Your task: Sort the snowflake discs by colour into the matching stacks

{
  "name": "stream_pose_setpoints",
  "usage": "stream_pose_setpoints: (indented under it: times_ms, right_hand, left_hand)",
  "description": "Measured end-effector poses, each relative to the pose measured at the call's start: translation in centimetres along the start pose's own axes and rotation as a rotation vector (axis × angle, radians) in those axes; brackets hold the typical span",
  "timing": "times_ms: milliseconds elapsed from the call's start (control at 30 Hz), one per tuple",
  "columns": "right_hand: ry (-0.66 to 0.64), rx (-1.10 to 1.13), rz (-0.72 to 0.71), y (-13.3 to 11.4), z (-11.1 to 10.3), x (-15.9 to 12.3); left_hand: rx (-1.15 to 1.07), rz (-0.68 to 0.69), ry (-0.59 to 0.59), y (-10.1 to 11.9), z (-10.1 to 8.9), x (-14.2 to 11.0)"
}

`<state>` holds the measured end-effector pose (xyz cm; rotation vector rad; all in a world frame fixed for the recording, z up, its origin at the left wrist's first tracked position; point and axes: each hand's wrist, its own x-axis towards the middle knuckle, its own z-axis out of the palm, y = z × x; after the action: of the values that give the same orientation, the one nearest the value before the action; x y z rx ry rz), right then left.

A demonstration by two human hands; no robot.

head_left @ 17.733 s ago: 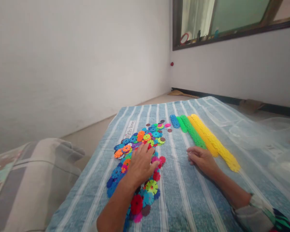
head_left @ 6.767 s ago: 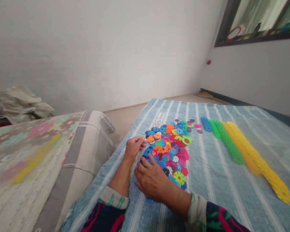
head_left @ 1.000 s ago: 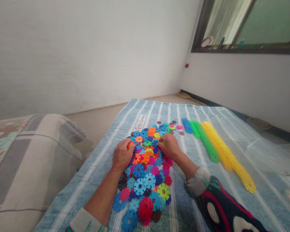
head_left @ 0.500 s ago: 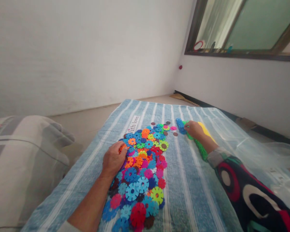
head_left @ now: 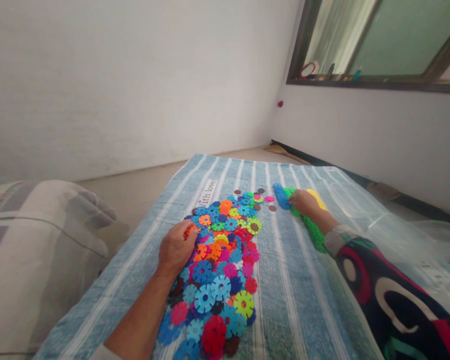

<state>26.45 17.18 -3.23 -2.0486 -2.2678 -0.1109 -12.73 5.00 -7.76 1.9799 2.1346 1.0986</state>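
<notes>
Resting my left hand (head_left: 175, 248) on the disc pile (head_left: 219, 260), fingers curled around an orange disc (head_left: 190, 230), I press my right hand (head_left: 303, 201), fingers together, on the green row (head_left: 312, 229) beside the pile, to keep colours sorted.

A room in a home: a blue striped cotton bedspread (head_left: 307, 300) under both hands, a grey folded quilt (head_left: 33, 250) left of them, plain white plastered walls (head_left: 135, 75) and a dark-framed window (head_left: 378, 45) beyond.
</notes>
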Motion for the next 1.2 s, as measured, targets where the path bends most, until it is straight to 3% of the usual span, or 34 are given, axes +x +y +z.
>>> stream_pose_setpoints:
  times_ms: [500,933,1067,1200]
  right_hand:
    - [0.013,-0.094,-0.058,-2.1,-0.4,-1.5]
    - [0.01,-0.113,-0.069,-1.9,0.1,-1.6]
    - [0.067,-0.03,-0.157,-3.9,-0.2,-2.2]
    - [0.059,0.091,-0.36,-7.8,-1.0,-3.1]
  left_hand:
    - [-0.022,-0.002,0.0,0.5,-0.1,-0.2]
    - [-0.027,-0.007,-0.012,0.4,0.2,-0.3]
    - [-0.029,-0.002,-0.012,0.5,0.1,-0.4]
    - [-0.05,0.001,-0.008,0.6,0.1,-0.6]
